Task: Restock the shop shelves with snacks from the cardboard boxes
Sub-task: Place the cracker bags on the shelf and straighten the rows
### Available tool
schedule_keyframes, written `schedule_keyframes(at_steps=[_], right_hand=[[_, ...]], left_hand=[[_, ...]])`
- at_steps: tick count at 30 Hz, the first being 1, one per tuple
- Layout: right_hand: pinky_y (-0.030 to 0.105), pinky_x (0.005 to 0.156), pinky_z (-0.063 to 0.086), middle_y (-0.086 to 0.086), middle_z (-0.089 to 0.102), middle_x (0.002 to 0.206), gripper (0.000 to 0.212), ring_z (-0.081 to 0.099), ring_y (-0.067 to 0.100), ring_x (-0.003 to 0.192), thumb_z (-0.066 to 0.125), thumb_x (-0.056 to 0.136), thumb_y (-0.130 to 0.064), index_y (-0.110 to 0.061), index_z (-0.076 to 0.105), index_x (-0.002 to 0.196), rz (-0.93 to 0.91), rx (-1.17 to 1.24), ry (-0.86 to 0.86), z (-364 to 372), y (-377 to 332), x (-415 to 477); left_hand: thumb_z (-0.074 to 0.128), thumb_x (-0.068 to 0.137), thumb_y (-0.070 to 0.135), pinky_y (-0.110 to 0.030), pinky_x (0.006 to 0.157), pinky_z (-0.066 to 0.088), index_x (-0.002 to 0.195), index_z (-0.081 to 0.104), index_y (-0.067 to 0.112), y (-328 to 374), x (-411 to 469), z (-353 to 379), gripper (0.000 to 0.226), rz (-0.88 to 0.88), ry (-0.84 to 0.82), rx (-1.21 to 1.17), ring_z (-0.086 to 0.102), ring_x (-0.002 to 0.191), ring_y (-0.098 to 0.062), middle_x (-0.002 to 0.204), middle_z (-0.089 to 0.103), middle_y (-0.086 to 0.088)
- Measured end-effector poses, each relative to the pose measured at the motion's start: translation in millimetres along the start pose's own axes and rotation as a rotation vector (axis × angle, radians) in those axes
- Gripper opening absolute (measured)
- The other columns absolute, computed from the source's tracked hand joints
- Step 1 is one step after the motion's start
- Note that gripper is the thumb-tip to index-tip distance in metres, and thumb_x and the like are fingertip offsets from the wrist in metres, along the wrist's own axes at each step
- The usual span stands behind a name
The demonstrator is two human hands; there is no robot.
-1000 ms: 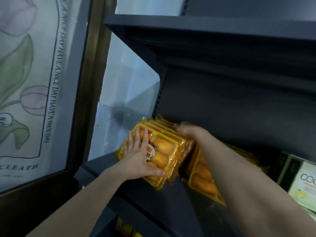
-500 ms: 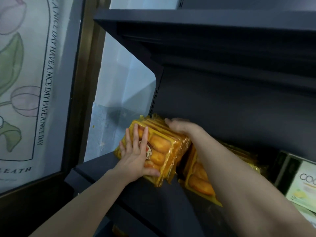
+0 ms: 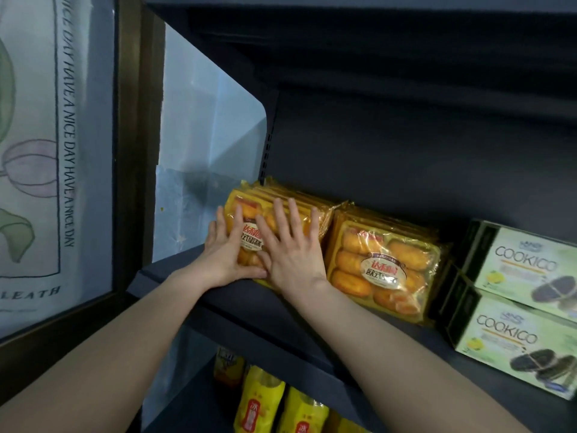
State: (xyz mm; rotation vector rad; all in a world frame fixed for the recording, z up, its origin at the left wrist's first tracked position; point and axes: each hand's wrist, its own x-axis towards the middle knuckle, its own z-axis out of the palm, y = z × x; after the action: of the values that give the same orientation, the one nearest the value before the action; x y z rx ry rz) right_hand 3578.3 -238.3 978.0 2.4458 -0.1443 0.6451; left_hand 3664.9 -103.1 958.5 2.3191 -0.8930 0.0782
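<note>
Nearest us, under the shelf (image 3: 237, 295) edge, yellow bags (image 3: 262, 398) fill the lower tier. On the shelf, our left hand (image 3: 226, 254) and right hand (image 3: 293, 250) lie side by side. Their fingers are spread flat against the front of the left cake stack (image 3: 249, 200), pinching nothing. We judge this a squaring push: open palms spread the force, so the soft packs slide back together and stand on edge. Just beside it, the right cake stack (image 3: 384, 264) stands the same way, label outward for shoppers. Further right sit two cookie boxes (image 3: 524, 267), one on the other. Behind it all, the back panel (image 3: 406, 151) should serve as a stop.
</note>
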Motion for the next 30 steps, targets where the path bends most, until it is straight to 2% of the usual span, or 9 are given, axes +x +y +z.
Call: schedule_keyframes(at_steps=[6,9,12,14,16,19,24,28,30], right_hand=[[0.066,0.114,-0.012,0.019,-0.028,0.159,0.072,-0.03,0.042,0.144,0.022,0.103,-0.055,-0.022,-0.014,0.156,0.016,-0.059,0.015,-3.3,-2.2,-3.3],[0.064,0.115,-0.011,0.014,-0.033,0.158,0.072,-0.033,0.038,0.143,0.018,0.103,-0.056,-0.023,-0.017,0.156,-0.006,-0.034,0.009,7.0,5.1,-15.1],[0.063,0.115,-0.012,0.012,-0.036,0.157,0.071,-0.035,0.036,0.143,0.017,0.103,-0.056,-0.024,-0.019,0.155,0.0,-0.026,-0.025,11.7,9.4,-12.5],[0.061,0.116,-0.011,0.01,-0.032,0.159,0.07,-0.033,0.034,0.144,0.017,0.102,-0.057,-0.026,-0.016,0.156,-0.038,0.003,-0.033,6.9,11.4,-12.4],[0.059,0.119,-0.004,0.009,-0.02,0.163,0.07,-0.024,0.032,0.148,0.021,0.102,-0.058,-0.028,-0.006,0.158,-0.068,0.071,0.032,0.7,21.8,-22.6],[0.062,0.119,0.008,0.013,-0.005,0.166,0.074,-0.008,0.035,0.151,0.032,0.099,-0.059,-0.027,0.004,0.159,0.037,0.067,0.147,-0.6,58.9,-53.2],[0.074,0.111,0.0,0.01,-0.023,0.163,0.087,-0.022,0.039,0.148,0.031,0.092,-0.073,-0.034,-0.013,0.156,0.261,-0.005,-0.061,24.7,116.8,-95.9],[0.076,0.109,-0.003,0.009,-0.035,0.158,0.09,-0.031,0.04,0.144,0.025,0.092,-0.075,-0.034,-0.032,0.148,0.302,0.029,-0.148,44.6,124.0,-100.0],[0.076,0.109,-0.005,0.01,-0.035,0.158,0.089,-0.032,0.041,0.143,0.023,0.092,-0.074,-0.033,-0.033,0.148,0.301,0.031,-0.145,48.2,123.5,-96.9]], left_hand=[[0.078,0.069,0.061,-0.052,0.119,-0.006,0.145,-0.034,0.028,4.6,-2.2,-0.7,0.139,0.024,0.067,0.098,-0.031,0.143,-0.034,0.151,-0.043,-0.011],[0.074,0.068,0.066,-0.054,0.117,-0.006,0.147,-0.033,0.028,6.6,-2.6,2.3,0.138,0.097,0.067,0.162,-0.037,0.14,-0.03,0.149,-0.048,-0.003],[0.071,0.071,0.066,-0.055,0.118,-0.007,0.146,-0.034,0.027,10.6,-0.2,5.1,0.135,0.074,0.057,0.182,-0.04,0.137,-0.03,0.147,-0.049,-0.003],[0.07,0.074,0.065,-0.056,0.119,-0.005,0.146,-0.033,0.026,11.0,-2.6,3.1,0.132,0.063,0.055,0.196,-0.039,0.138,-0.03,0.148,-0.049,-0.004],[0.067,0.075,0.067,-0.057,0.12,-0.003,0.145,-0.035,0.027,10.3,-9.1,1.5,0.13,0.097,0.062,0.231,-0.04,0.138,-0.029,0.147,-0.049,-0.004],[0.063,0.071,0.075,-0.056,0.118,-0.009,0.14,-0.042,0.032,17.2,-17.2,0.2,0.132,0.128,0.055,0.28,-0.042,0.137,-0.031,0.144,-0.054,-0.002],[0.062,0.072,0.075,-0.065,0.113,-0.005,0.139,-0.043,0.033,39.3,-15.0,11.9,0.132,0.048,-0.003,0.248,-0.039,0.137,-0.039,0.139,-0.058,-0.002],[0.064,0.071,0.073,-0.068,0.113,-0.002,0.138,-0.045,0.031,41.8,-7.6,23.0,0.134,0.034,0.009,0.227,-0.038,0.137,-0.041,0.139,-0.058,-0.004],[0.064,0.071,0.072,-0.067,0.113,-0.002,0.139,-0.044,0.03,41.9,-6.4,23.6,0.135,0.025,0.017,0.23,-0.037,0.138,-0.041,0.139,-0.057,-0.005]])
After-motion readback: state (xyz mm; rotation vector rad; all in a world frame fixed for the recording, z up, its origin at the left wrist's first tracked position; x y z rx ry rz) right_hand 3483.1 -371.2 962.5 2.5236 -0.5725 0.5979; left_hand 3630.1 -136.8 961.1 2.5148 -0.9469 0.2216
